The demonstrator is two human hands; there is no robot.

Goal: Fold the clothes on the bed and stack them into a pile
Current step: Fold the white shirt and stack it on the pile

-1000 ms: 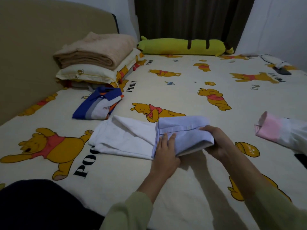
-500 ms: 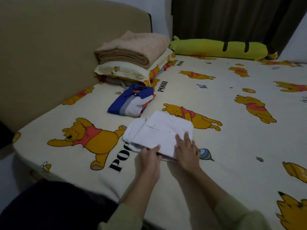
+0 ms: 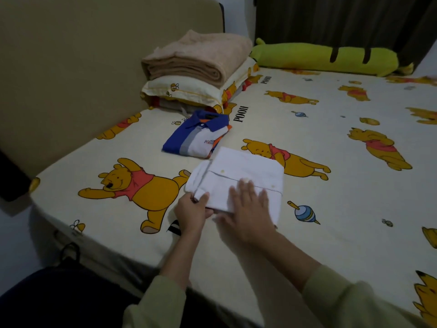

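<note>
1. Folded white shirt [image 3: 238, 179] lying flat on the bed [image 3: 331, 209], button placket facing up, directly under and just beyond both hands
2. Left hand [image 3: 192, 213] at the shirt's near-left corner, fingers curled round the bundled edge and pinching the cloth
3. Right hand [image 3: 248, 209] laid flat on the shirt's near edge, fingers straight and spread, palm pressing down, gripping nothing
4. Just beyond the white shirt, up and left of the left hand: folded blue, grey, white and orange polo shirt [image 3: 197, 134], collar turned away, its near corner almost touching the white shirt's far edge; touching or apart cannot be told
5. Further out past the polo, against the beige headboard [image 3: 71, 74]: folded tan blanket [image 3: 196, 56] on top of a cream pillow [image 3: 186, 91]
6. Far beyond the right hand, along the bed's far edge by the dark curtain [image 3: 343, 20]: long yellow-green bolster [image 3: 324, 58] with dark stripes
7. Bedsheet printed with yellow bears in red tops under everything
8. Pale green sleeves [image 3: 160, 301] on both forearms, nearest the camera
</note>
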